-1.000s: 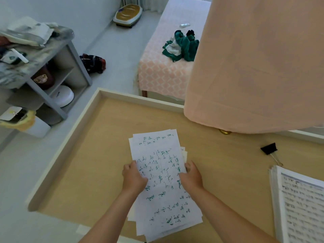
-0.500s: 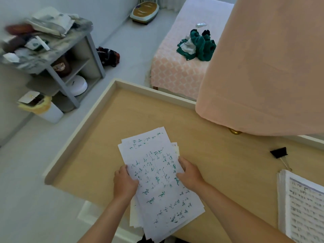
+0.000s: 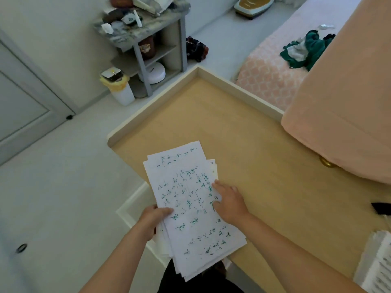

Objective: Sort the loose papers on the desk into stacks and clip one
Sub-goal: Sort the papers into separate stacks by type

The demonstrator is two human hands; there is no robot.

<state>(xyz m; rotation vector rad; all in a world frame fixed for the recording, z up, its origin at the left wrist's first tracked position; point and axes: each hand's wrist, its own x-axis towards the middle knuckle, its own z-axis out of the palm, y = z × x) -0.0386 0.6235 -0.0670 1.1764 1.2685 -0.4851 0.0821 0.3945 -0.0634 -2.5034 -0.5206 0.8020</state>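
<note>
Head view: the left hand (image 3: 155,218) grips the near left edge of a sheaf of handwritten papers (image 3: 186,187), thumb on top; the right hand (image 3: 229,203) lies flat, fingers straight, on its right side. The sheaf overhangs the near left corner of the bench (image 3: 243,127). At the right edge lie a second stack (image 3: 374,263) and, beyond it, a black binder clip (image 3: 382,208).

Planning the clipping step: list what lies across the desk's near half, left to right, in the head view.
left hand, gripping the handwritten sheets → right hand, resting flat on them → black binder clip, at the picture's right edge
</note>
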